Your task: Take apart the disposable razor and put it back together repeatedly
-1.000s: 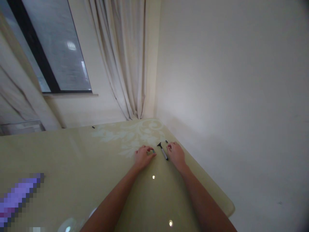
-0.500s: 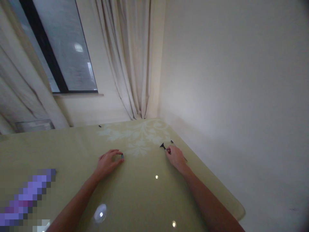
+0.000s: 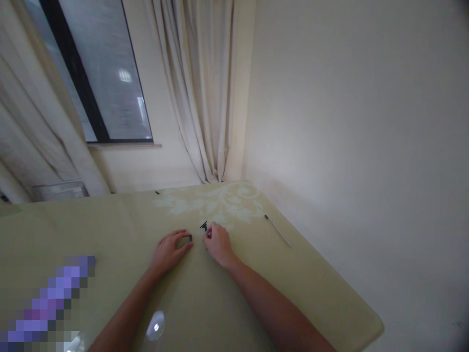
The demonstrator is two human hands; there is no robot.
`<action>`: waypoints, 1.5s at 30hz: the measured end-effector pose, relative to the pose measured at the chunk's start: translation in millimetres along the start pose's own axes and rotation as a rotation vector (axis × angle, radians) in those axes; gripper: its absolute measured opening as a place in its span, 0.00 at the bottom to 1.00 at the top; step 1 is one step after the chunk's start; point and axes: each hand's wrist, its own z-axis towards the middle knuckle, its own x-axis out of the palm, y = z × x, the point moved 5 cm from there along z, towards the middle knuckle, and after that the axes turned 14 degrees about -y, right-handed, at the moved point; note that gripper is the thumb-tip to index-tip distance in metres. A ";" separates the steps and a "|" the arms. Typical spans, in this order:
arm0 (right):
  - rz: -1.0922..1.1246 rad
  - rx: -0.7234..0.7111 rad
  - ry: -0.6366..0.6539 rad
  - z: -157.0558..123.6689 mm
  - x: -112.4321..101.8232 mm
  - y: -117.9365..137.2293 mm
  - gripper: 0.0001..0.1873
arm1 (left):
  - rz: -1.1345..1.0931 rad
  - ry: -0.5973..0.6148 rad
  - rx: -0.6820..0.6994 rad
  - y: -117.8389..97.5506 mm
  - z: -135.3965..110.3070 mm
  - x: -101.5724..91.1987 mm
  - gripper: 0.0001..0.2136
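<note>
My left hand (image 3: 169, 251) rests on the pale green table (image 3: 227, 298), with its fingertips pinched on a small dark piece (image 3: 190, 238). Close to its right, my right hand (image 3: 217, 242) is closed around the handle of a black razor (image 3: 203, 225), whose head pokes out past my fingers. The two hands are almost touching near the table's middle. A thin white strip with a dark tip (image 3: 276, 228) lies alone near the right edge.
The table meets a white wall on the right and a curtain (image 3: 205, 93) at the back corner. A window (image 3: 98, 73) is at the back left. A tiny dark item (image 3: 157, 192) lies at the far edge. A blurred purple patch (image 3: 47, 303) is front left.
My right hand has carried the razor leftward, from near the right edge over to my left hand. My left hand stays pinched on the small dark piece. The white strip stays behind.
</note>
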 end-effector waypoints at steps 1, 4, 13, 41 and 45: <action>-0.011 0.002 0.004 0.2 4.7 5.0 0.06 | -0.007 -0.006 0.005 0.4 -0.5 -0.2 0.19; -0.042 -0.006 0.009 1.6 6.3 9.4 0.06 | -0.015 -0.026 0.004 1.6 -1.3 -0.8 0.18; -0.301 0.064 -0.139 21.7 -119.8 -117.6 0.08 | 0.020 -0.013 -0.008 5.8 1.7 3.6 0.22; 0.086 -0.010 -0.021 -15.4 -63.1 -76.0 0.12 | 0.048 -0.185 0.019 -32.1 -7.9 -14.5 0.19; 0.281 0.055 -0.052 -28.1 -79.5 -104.1 0.05 | 0.255 0.034 -0.030 -73.0 -20.0 4.4 0.22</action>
